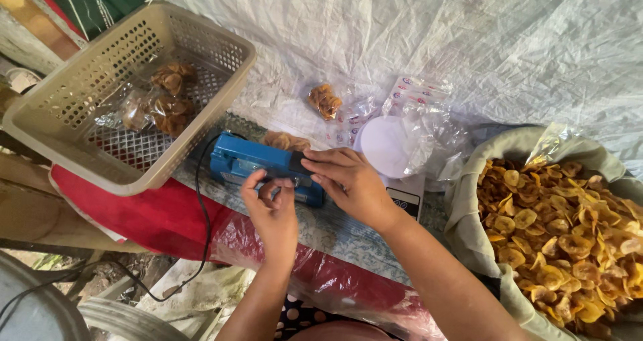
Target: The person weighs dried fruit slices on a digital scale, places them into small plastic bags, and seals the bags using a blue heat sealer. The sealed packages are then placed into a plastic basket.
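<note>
A beige basket (60, 113) held sealed snack packets (161, 100). On the tabletop, the left hand (271, 210) pinched something small, perhaps a bag edge, at the blue heat sealer (248, 161), while the right hand (348, 184) pressed flat on its bar, likely clamping it. Right, a sack of chips (569, 234) stood open.

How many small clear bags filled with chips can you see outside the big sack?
5. Three lie in the beige basket: one at the back, two in the middle. One lies on the white sheet. One sits behind the blue sealer, partly hidden; more may be hidden.
</note>
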